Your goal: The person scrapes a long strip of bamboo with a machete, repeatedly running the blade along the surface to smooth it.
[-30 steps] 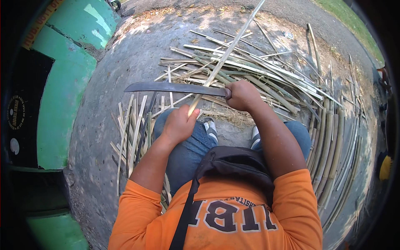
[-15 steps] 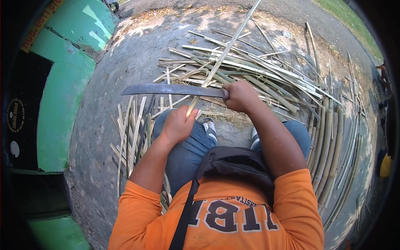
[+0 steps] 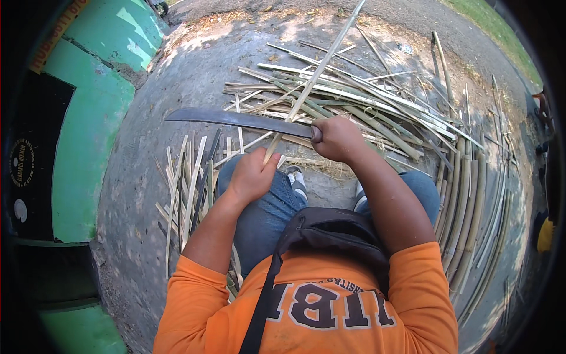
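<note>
My left hand is closed around the lower end of a long pale bamboo strip, just above my left knee. The strip slants away from me, up and to the right, past the far edge of the ground. In my right hand is the handle of a machete, its long dark blade pointing left. The blade crosses the strip a little beyond my left fist and looks to be touching it. Most of the handle is hidden by my fingers.
A heap of split bamboo strips lies on the ground ahead. More strips lie beside my left leg. Whole bamboo poles are lined up at my right. A green wall stands on the left. A black bag rests at my waist.
The machete's blade has tilted: its tip has risen and shifted left, and my right hand has moved slightly left. The left hand and the strip stay nearly still.
</note>
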{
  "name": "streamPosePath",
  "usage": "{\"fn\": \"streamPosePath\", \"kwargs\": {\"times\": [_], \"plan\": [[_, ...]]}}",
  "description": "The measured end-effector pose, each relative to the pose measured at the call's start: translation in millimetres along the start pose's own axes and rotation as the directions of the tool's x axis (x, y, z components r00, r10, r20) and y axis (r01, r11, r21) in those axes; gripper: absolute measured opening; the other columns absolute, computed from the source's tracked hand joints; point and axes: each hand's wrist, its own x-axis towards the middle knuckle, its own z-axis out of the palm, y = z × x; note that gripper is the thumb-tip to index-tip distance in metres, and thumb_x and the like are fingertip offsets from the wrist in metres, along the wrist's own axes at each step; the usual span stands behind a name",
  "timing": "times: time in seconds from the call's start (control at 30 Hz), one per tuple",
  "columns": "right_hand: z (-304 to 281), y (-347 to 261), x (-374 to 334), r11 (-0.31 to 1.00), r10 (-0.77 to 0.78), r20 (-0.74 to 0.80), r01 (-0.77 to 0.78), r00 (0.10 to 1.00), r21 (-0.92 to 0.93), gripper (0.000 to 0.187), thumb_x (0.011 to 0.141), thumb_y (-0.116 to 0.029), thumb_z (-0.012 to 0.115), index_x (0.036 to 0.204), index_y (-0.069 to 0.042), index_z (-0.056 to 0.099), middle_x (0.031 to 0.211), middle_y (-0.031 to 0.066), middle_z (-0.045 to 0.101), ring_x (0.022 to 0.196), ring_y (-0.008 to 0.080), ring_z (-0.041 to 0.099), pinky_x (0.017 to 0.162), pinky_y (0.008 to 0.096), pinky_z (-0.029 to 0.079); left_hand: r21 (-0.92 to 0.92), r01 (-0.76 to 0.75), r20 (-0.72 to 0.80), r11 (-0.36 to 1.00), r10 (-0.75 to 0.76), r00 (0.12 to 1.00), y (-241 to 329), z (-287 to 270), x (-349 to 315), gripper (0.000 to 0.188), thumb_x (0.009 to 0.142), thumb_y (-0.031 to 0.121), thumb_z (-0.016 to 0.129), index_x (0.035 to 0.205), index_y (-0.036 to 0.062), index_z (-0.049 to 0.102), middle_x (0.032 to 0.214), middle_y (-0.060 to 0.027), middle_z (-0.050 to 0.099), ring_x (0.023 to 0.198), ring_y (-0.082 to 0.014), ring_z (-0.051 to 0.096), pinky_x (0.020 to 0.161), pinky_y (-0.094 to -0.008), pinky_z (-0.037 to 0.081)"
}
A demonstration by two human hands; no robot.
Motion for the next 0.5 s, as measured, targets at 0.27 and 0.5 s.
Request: {"fn": "streamPosePath", "kwargs": {"times": [0.27, 0.5], "plan": [[-6.8, 17.4, 7.2, 0.999, 0.008, 0.05, -0.006, 0.999, -0.038, 0.019, 0.084, -0.026, 0.063, 0.091, -0.013, 0.075, 0.085, 0.0175, 0.073, 0.087, 0.0385, 0.071, 0.079, 0.0506, 0.057, -0.022, -0.051, -0.006, 0.998, 0.051, 0.999, 4.8, 0.3, -2.2, 0.041, 0.103, 0.036, 0.06, 0.089, -0.0028, 0.064, 0.078, -0.0296, 0.067, 0.078, -0.0514, 0.065, 0.068, -0.0571, 0.049], [-3.9, -11.5, -6.9, 0.997, -0.071, -0.037, 0.072, 0.997, 0.021, 0.015, 0.084, -0.021, 0.061, 0.085, -0.009, 0.07, 0.078, 0.02, 0.069, 0.077, 0.045, 0.067, 0.071, 0.0551, 0.054, -0.048, -0.049, -0.035, 0.998, 0.048, 0.998, -1.4, 1.4, -1.8, 0.039, 0.104, 0.035, 0.06, 0.091, -0.0025, 0.062, 0.076, -0.0258, 0.066, 0.073, -0.0453, 0.065, 0.064, -0.0496, 0.047]]}}
